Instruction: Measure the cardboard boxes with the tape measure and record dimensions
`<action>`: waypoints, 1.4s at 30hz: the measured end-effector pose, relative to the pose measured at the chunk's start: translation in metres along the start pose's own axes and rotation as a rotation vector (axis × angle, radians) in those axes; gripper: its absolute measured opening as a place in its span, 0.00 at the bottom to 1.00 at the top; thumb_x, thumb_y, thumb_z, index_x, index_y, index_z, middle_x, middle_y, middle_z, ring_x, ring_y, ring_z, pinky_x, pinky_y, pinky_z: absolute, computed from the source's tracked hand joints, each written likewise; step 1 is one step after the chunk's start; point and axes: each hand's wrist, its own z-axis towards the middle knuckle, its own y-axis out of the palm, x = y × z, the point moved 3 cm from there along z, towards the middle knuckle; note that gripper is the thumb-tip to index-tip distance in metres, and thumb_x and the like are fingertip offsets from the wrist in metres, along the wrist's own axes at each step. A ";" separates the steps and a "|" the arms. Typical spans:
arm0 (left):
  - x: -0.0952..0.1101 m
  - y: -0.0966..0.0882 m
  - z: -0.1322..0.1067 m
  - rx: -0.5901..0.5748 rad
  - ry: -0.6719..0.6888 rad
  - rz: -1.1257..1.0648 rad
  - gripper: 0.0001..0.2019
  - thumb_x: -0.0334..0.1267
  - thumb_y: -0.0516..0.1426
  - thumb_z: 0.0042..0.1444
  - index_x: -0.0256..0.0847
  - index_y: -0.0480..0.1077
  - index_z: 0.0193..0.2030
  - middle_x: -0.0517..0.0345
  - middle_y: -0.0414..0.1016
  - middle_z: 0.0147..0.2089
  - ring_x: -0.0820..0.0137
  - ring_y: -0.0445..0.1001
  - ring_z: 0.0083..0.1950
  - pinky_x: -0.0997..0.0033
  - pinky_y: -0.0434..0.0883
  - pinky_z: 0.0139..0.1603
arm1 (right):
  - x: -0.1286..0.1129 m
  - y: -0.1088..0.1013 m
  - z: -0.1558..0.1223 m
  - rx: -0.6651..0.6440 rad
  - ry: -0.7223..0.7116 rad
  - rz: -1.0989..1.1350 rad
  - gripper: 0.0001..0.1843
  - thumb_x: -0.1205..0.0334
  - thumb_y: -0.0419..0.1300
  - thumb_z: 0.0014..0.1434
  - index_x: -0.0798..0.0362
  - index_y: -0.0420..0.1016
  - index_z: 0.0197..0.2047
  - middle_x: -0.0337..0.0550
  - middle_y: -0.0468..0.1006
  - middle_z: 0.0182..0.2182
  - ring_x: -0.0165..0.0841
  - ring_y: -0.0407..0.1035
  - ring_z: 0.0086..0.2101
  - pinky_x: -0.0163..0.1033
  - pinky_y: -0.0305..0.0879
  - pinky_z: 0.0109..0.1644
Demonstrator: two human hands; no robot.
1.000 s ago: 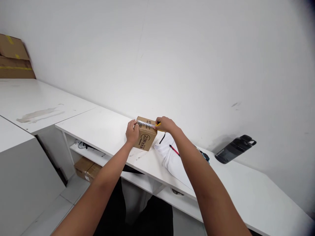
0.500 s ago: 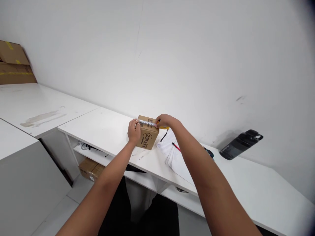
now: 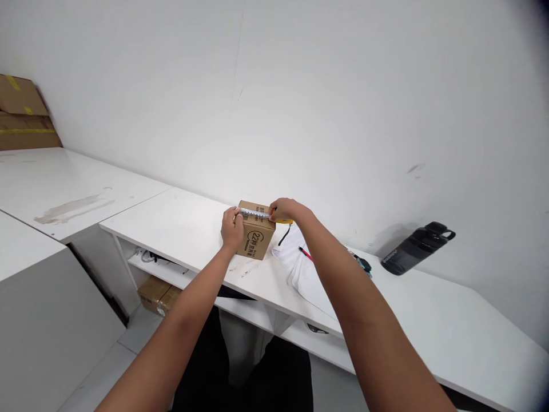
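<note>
A small brown cardboard box (image 3: 259,239) with dark printing stands on the white countertop (image 3: 180,220). Across its top lies the pulled-out blade of a tape measure (image 3: 256,214). My left hand (image 3: 232,228) is at the box's left edge, its fingers closed on the blade's free end. At the right edge my right hand (image 3: 283,209) grips the yellow case, which its fingers partly cover. A black wrist strap (image 3: 283,236) dangles from the case over white sheets of paper (image 3: 295,269). On the paper rests a red pen (image 3: 305,253), partly behind my right forearm.
A dark water bottle (image 3: 416,249) is at the right by the wall. Larger cartons (image 3: 26,114) are stacked at the far left. Below the counter, an open shelf (image 3: 244,312) holds cables, and another carton (image 3: 158,294) sits near the floor.
The view has shifted very slightly. Both hands keep their places at the box's two edges, and the tape still lies across its top.
</note>
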 end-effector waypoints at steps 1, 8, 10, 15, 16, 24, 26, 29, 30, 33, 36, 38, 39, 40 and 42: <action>0.000 0.000 0.000 0.001 0.000 0.000 0.12 0.36 0.48 0.62 0.45 0.69 0.48 0.54 0.68 0.58 0.64 0.67 0.60 0.61 0.65 0.60 | -0.001 0.000 0.000 -0.001 0.001 -0.009 0.12 0.59 0.63 0.54 0.44 0.78 0.43 0.42 0.76 0.49 0.40 0.68 0.47 0.38 0.65 0.41; 0.001 0.000 0.000 0.001 0.010 0.001 0.11 0.35 0.48 0.62 0.44 0.69 0.46 0.54 0.68 0.58 0.64 0.67 0.60 0.61 0.65 0.60 | 0.004 0.001 -0.001 0.027 -0.013 -0.021 0.15 0.57 0.65 0.51 0.43 0.78 0.44 0.42 0.75 0.50 0.41 0.68 0.47 0.38 0.65 0.42; 0.001 0.000 -0.001 0.001 0.010 -0.002 0.12 0.35 0.48 0.62 0.44 0.69 0.47 0.53 0.68 0.57 0.64 0.67 0.59 0.61 0.65 0.60 | 0.012 0.005 0.000 0.025 -0.029 0.048 0.18 0.52 0.66 0.50 0.42 0.77 0.45 0.41 0.75 0.50 0.39 0.68 0.46 0.37 0.65 0.39; 0.001 0.000 0.000 0.017 0.050 -0.011 0.12 0.35 0.48 0.62 0.44 0.69 0.47 0.54 0.69 0.56 0.64 0.67 0.59 0.61 0.65 0.60 | 0.016 0.011 0.002 0.102 -0.079 0.063 0.19 0.46 0.64 0.51 0.44 0.78 0.45 0.42 0.75 0.49 0.37 0.69 0.43 0.35 0.65 0.38; 0.000 0.000 0.000 0.020 0.048 -0.011 0.12 0.35 0.48 0.62 0.44 0.69 0.47 0.54 0.69 0.56 0.64 0.67 0.59 0.61 0.65 0.60 | 0.013 0.011 0.002 0.124 -0.079 0.018 0.18 0.47 0.64 0.52 0.44 0.79 0.44 0.43 0.76 0.49 0.38 0.69 0.43 0.35 0.64 0.39; -0.001 0.000 0.000 0.017 0.054 -0.011 0.11 0.35 0.48 0.62 0.45 0.69 0.46 0.53 0.68 0.56 0.64 0.67 0.58 0.61 0.65 0.60 | 0.007 0.014 0.009 0.172 -0.081 -0.132 0.21 0.45 0.62 0.55 0.41 0.77 0.50 0.45 0.72 0.53 0.41 0.67 0.47 0.39 0.63 0.45; -0.001 0.000 0.000 0.020 0.048 -0.009 0.10 0.35 0.48 0.62 0.45 0.69 0.45 0.53 0.69 0.55 0.64 0.67 0.58 0.61 0.66 0.59 | 0.010 0.015 0.008 0.188 -0.087 -0.135 0.22 0.44 0.61 0.56 0.41 0.76 0.52 0.45 0.72 0.53 0.42 0.67 0.48 0.40 0.62 0.46; 0.000 0.000 0.001 0.020 0.040 -0.010 0.10 0.35 0.48 0.62 0.44 0.68 0.45 0.53 0.69 0.54 0.64 0.67 0.58 0.61 0.66 0.58 | 0.011 0.016 0.006 0.201 -0.100 -0.137 0.20 0.44 0.60 0.56 0.42 0.78 0.49 0.45 0.72 0.51 0.43 0.66 0.48 0.40 0.62 0.45; 0.000 0.000 0.001 0.016 0.042 -0.012 0.10 0.34 0.48 0.61 0.44 0.68 0.45 0.52 0.69 0.54 0.64 0.67 0.57 0.61 0.66 0.58 | 0.011 0.016 0.006 0.202 -0.105 -0.136 0.19 0.44 0.60 0.56 0.42 0.78 0.47 0.45 0.72 0.50 0.43 0.65 0.48 0.39 0.62 0.45; -0.001 -0.001 0.002 0.014 0.057 -0.026 0.10 0.35 0.47 0.62 0.44 0.67 0.46 0.52 0.68 0.54 0.64 0.67 0.57 0.61 0.66 0.58 | 0.008 0.014 0.005 0.207 -0.120 -0.139 0.17 0.44 0.60 0.56 0.42 0.79 0.45 0.44 0.73 0.49 0.43 0.65 0.49 0.39 0.62 0.43; -0.004 -0.002 0.002 0.023 0.070 -0.038 0.11 0.35 0.47 0.63 0.44 0.67 0.47 0.53 0.68 0.54 0.64 0.66 0.57 0.61 0.65 0.59 | 0.002 0.011 0.004 0.209 -0.138 -0.155 0.16 0.46 0.61 0.57 0.42 0.79 0.45 0.44 0.73 0.49 0.43 0.65 0.49 0.39 0.62 0.43; -0.005 -0.002 0.002 0.027 0.075 -0.042 0.11 0.36 0.47 0.63 0.44 0.67 0.49 0.53 0.68 0.54 0.64 0.66 0.57 0.60 0.65 0.60 | -0.002 0.008 0.005 0.192 -0.139 -0.161 0.15 0.47 0.61 0.57 0.43 0.79 0.45 0.44 0.74 0.49 0.43 0.65 0.49 0.39 0.62 0.43; -0.006 -0.003 0.002 0.028 0.073 -0.044 0.11 0.36 0.48 0.63 0.44 0.66 0.49 0.53 0.69 0.53 0.64 0.67 0.57 0.60 0.65 0.59 | -0.004 0.007 0.005 0.179 -0.135 -0.164 0.15 0.48 0.61 0.57 0.43 0.79 0.45 0.44 0.74 0.50 0.42 0.65 0.49 0.39 0.63 0.43; -0.007 -0.003 0.002 0.029 0.066 -0.048 0.11 0.37 0.48 0.63 0.44 0.66 0.50 0.53 0.69 0.53 0.64 0.67 0.57 0.60 0.65 0.59 | -0.006 0.006 0.005 0.168 -0.130 -0.167 0.15 0.48 0.61 0.57 0.43 0.79 0.45 0.44 0.74 0.50 0.42 0.65 0.50 0.39 0.63 0.44; -0.010 -0.003 0.002 0.034 0.033 -0.054 0.12 0.38 0.48 0.63 0.44 0.65 0.52 0.52 0.69 0.53 0.63 0.67 0.56 0.59 0.65 0.59 | -0.012 0.004 0.006 0.157 -0.122 -0.176 0.15 0.49 0.61 0.57 0.43 0.79 0.45 0.43 0.74 0.50 0.43 0.64 0.50 0.39 0.64 0.44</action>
